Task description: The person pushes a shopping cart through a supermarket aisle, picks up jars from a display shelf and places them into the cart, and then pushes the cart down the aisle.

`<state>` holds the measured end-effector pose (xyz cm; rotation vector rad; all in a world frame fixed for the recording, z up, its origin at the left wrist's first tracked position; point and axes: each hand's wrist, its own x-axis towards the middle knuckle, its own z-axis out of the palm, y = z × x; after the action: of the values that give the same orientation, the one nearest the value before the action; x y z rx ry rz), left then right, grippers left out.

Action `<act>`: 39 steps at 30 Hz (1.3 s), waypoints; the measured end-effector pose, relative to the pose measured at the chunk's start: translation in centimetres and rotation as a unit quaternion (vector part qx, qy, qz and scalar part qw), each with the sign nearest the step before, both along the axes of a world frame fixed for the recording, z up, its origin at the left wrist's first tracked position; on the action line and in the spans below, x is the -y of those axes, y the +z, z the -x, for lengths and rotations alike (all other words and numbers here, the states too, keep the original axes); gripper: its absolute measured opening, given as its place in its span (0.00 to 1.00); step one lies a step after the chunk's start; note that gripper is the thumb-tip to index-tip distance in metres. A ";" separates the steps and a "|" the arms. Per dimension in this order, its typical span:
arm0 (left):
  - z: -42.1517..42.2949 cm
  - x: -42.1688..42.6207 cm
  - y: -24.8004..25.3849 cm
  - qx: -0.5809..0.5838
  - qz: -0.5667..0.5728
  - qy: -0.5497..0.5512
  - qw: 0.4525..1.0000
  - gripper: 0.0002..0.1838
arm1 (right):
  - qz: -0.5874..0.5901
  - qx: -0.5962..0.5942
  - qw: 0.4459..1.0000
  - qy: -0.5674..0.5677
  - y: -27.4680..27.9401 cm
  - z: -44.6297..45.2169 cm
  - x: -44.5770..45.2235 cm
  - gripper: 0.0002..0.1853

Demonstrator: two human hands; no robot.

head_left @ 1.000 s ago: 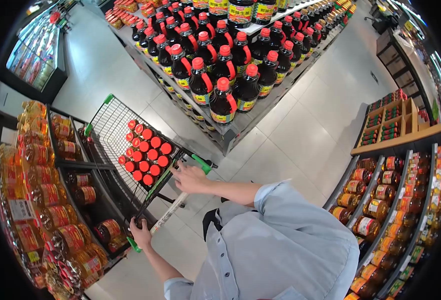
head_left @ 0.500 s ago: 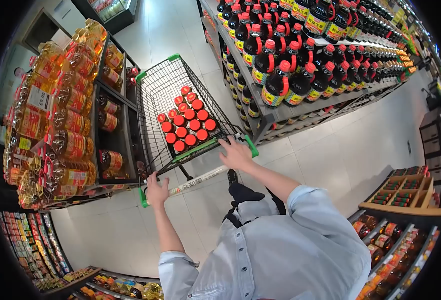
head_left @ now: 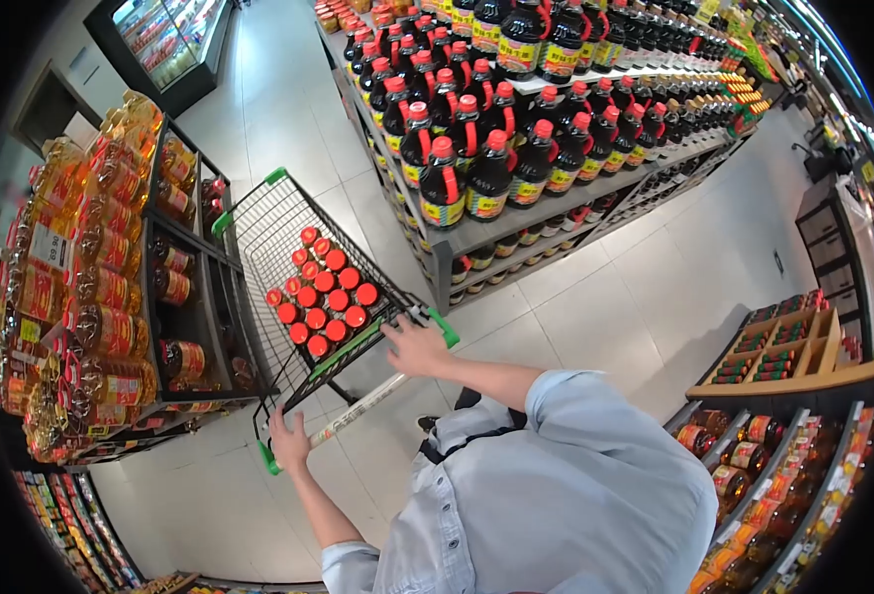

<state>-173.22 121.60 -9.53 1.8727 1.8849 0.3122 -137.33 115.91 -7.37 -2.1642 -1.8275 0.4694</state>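
A wire shopping cart [head_left: 268, 223] with green trim stands in front of me, holding several red-lidded jars [head_left: 325, 292]. Its pale handle bar [head_left: 358, 409] runs between green end pieces. My left hand [head_left: 288, 441] rests at the left end of the bar, with its fingers spread over it. At the right end, beside the green end piece, my right hand [head_left: 417, 346] lies on the bar with its fingers apart. Neither hand holds a jar, and the undersides of both palms are hidden.
Beyond the cart rises a display of dark bottles [head_left: 486, 183] with red caps, its shelf corner [head_left: 440, 259] near the cart. Stacked oil bottles [head_left: 110, 282] line the left. Curved shelves [head_left: 754, 475] and a wooden rack [head_left: 793, 366] stand at the right.
Since the last half second the view has swung, so the cart, both hands and the oil stack appear further left and slightly lower. Both hands have stayed at the handle.
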 end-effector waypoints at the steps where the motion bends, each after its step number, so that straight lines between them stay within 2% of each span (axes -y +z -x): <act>1: -0.1 0.7 -0.1 0.016 -0.006 0.018 1.000 0.29 | -0.002 0.004 1.000 0.001 0.3 -0.4 0.5 0.30; 7: -2.8 5.5 2.3 0.010 0.004 0.077 0.997 0.26 | 0.020 -0.036 0.998 0.055 0.2 -2.2 3.4 0.35; 10: -3.6 7.8 1.3 -0.005 0.024 0.100 0.995 0.25 | 0.057 -0.067 0.993 0.074 1.4 -3.2 4.8 0.35; 12: -3.4 9.6 0.8 0.031 0.024 0.109 0.993 0.24 | 0.105 -0.087 0.986 0.091 1.5 -4.1 5.6 0.37; 14: -4.0 11.8 1.1 0.015 0.035 0.128 0.991 0.25 | 0.061 -0.076 0.988 0.120 1.1 -4.5 7.1 0.39; 17: -4.4 13.9 0.4 0.007 0.016 0.124 0.992 0.25 | 0.086 -0.083 0.981 0.155 1.8 -5.9 8.2 0.40; 21: -8.0 17.2 2.2 0.019 0.022 0.155 0.987 0.25 | 0.095 -0.109 0.972 0.183 2.9 -8.2 9.7 0.40; 22: -7.3 18.1 0.7 0.030 0.001 0.157 0.987 0.24 | 0.104 -0.100 0.972 0.186 2.8 -8.6 10.1 0.40; 23: -8.3 18.4 1.6 0.056 0.005 0.166 0.984 0.24 | 0.109 -0.090 0.971 0.195 2.7 -8.6 10.1 0.40; 26: -10.3 21.5 1.9 -0.003 -0.041 0.173 0.984 0.25 | 0.130 -0.074 0.958 0.243 3.6 -10.1 11.3 0.40; 30: -12.3 24.5 1.3 -0.009 -0.055 0.186 0.981 0.25 | 0.112 -0.030 0.962 0.247 2.6 -11.7 13.0 0.41; 34: -15.8 28.2 3.0 -0.004 -0.039 0.225 0.974 0.24 | 0.111 -0.015 0.956 0.271 2.8 -14.3 14.8 0.41; 39: -18.9 32.1 2.7 -0.020 -0.021 0.251 0.968 0.28 | 0.108 -0.001 0.953 0.283 3.0 -16.7 16.2 0.39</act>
<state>-154.35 89.53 -6.86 1.4059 2.3804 0.4794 -120.59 99.73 -4.40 -1.7184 -2.4918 0.8212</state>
